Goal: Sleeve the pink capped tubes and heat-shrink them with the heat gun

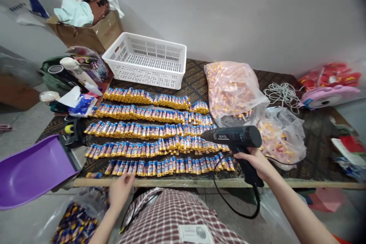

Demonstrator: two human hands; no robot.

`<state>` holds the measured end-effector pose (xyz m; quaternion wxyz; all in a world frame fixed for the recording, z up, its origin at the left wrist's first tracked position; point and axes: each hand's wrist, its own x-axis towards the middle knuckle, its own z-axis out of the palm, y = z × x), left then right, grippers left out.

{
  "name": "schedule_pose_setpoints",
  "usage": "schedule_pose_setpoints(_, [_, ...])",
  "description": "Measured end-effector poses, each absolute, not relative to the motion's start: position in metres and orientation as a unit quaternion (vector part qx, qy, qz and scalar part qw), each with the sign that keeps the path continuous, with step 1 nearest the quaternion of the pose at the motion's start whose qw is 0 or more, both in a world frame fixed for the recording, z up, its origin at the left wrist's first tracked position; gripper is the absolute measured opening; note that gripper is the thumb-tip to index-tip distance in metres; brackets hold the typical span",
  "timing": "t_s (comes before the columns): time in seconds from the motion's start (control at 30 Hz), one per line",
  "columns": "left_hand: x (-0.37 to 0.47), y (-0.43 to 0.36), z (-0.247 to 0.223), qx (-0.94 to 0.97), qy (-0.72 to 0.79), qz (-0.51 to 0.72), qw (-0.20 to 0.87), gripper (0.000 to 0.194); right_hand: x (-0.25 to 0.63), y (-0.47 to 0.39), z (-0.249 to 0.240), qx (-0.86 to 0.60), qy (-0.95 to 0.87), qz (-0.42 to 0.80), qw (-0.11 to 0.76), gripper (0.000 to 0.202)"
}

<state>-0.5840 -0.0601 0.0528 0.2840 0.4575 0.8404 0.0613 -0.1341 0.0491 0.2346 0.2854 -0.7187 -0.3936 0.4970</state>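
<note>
My right hand point(259, 164) is wrapped round the handle of a black heat gun point(234, 137). Its nozzle points left, over the rows on the table. Those are several rows of small blue-and-yellow wrapped tubes point(143, 129), lying side by side. My left hand point(122, 190) is at the front edge of the table, by the left part of the nearest row point(171, 166). Its fingers are curled in, and whether anything is between them is hidden. One loose tube point(94, 175) lies to the left of that row.
A white plastic basket point(148, 78) stands behind the rows. Two clear bags point(231, 87) of tubes lie at the right, near a coiled white cord point(283, 95). A purple dustpan point(37, 171) juts out at left. Below the edge sits another bag of tubes point(76, 221). The gun's black cable point(228, 204) hangs in front.
</note>
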Motion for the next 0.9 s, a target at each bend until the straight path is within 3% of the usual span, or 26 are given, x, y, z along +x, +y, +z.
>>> schedule_pose_setpoints(0.13, [-0.478, 0.028, 0.078, 0.678, 0.673, 0.185, 0.230, 0.037, -0.113, 0.044, 0.230, -0.723, -0.345, 0.513, 0.309, 0.024])
schedule_pose_setpoints(0.3, [-0.392, 0.092, 0.059, 0.842, 0.474, 0.142, 0.216, 0.054, -0.092, 0.038, 0.234, -0.727, -0.320, 0.511, 0.328, 0.030])
schedule_pose_setpoints(0.53, [-0.378, 0.087, 0.028, 0.853, 0.474, 0.070, 0.208, 0.061, -0.062, 0.035, 0.233, -0.737, -0.278, 0.513, 0.342, 0.030])
schedule_pose_setpoints(0.9, [-0.355, 0.087, 0.042, 0.854, 0.468, 0.091, 0.208, 0.066, -0.064, 0.074, 0.223, -0.754, -0.362, 0.485, 0.257, 0.025])
